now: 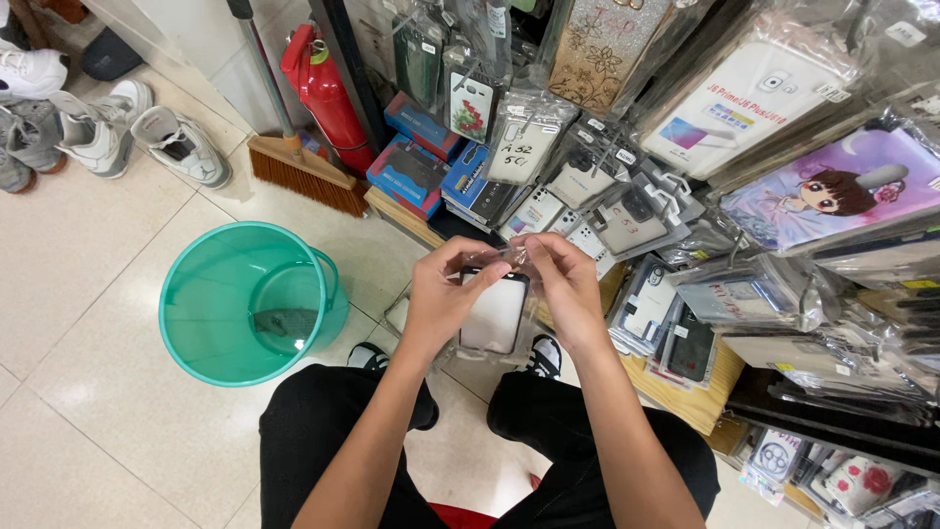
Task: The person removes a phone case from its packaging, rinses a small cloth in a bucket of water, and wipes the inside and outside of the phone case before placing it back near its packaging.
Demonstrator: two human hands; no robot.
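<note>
Now | both hands — L (pixel 443 294) + R (pixel 566 284) — pinching clear pkg w/ phone case (pixel 494 312) | green bucket (pixel 245 304) nearby

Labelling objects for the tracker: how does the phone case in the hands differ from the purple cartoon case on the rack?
The held phone case is clear with a dark rim; the cartoon case is purple with a printed figure. The held one hangs upright between the left hand and right hand; the cartoon one lies tilted on the rack. Both sit in clear plastic sleeves.
</note>
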